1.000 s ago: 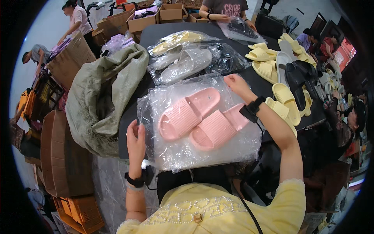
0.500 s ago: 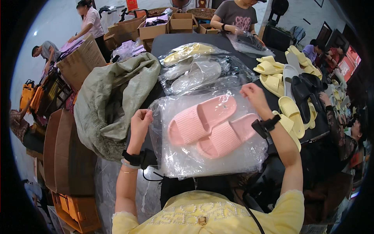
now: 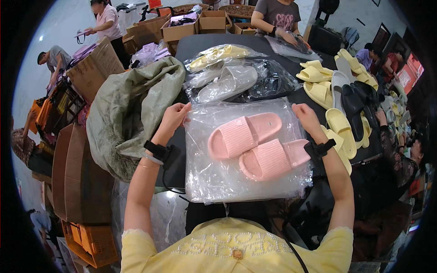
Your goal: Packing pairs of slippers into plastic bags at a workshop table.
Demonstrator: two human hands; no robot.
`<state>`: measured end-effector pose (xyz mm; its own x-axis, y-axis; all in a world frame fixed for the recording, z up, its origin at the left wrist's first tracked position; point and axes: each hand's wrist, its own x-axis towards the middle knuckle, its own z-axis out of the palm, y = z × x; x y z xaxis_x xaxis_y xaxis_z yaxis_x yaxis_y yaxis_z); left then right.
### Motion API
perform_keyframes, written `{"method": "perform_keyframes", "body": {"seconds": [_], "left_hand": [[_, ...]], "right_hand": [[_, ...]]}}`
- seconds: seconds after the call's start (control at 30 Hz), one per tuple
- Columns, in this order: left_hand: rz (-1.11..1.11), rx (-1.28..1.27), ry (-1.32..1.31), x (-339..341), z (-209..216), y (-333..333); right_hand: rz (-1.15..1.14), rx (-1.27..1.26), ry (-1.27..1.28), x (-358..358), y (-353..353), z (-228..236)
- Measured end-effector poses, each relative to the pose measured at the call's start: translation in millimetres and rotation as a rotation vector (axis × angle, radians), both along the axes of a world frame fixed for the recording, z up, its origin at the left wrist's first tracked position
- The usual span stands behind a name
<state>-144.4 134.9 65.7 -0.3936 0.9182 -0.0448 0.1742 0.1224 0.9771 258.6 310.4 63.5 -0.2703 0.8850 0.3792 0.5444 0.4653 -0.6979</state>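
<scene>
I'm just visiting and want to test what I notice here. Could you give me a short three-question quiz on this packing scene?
1. True or false: the pink slippers lie inside a clear plastic bag.
2. Which corner of the bag does the left hand grip: A) far left, B) near right, C) none?
3. What colour are most of the loose slippers to the right on the black table?

Key: 1 true. 2 A. 3 yellow. The right hand holds the far right corner.

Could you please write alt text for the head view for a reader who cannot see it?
A person's left hand and right hand grip the far corners of a clear plastic bag holding pink slippers on a dark table. Bagged slippers lie beyond, loose yellow slippers to the right.
</scene>
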Motion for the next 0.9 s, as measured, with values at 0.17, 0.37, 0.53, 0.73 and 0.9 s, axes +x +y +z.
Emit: {"method": "perform_keyframes", "body": {"seconds": [0.17,0.37,0.53,0.73,0.9], "left_hand": [[-0.044,-0.052,-0.004,-2.0,3.3,7.9],[-0.012,-0.052,-0.232,-4.5,-2.5,10.6],[0.103,-0.089,0.094,11.2,-2.4,24.5],[0.169,0.08,-0.049,-2.7,-18.9,22.5],[0.11,0.012,-0.13,34.7,-2.1,-51.3]], "right_hand": [[0.133,-0.533,0.032,-22.0,-8.5,-0.8],[0.308,-0.705,0.446,-21.7,-17.6,8.3],[0.336,-0.776,0.694,-6.7,-31.8,12.5],[0.278,-1.028,0.861,4.2,-49.2,23.4],[0.424,-0.637,0.007,52.6,-59.9,3.8]]}}
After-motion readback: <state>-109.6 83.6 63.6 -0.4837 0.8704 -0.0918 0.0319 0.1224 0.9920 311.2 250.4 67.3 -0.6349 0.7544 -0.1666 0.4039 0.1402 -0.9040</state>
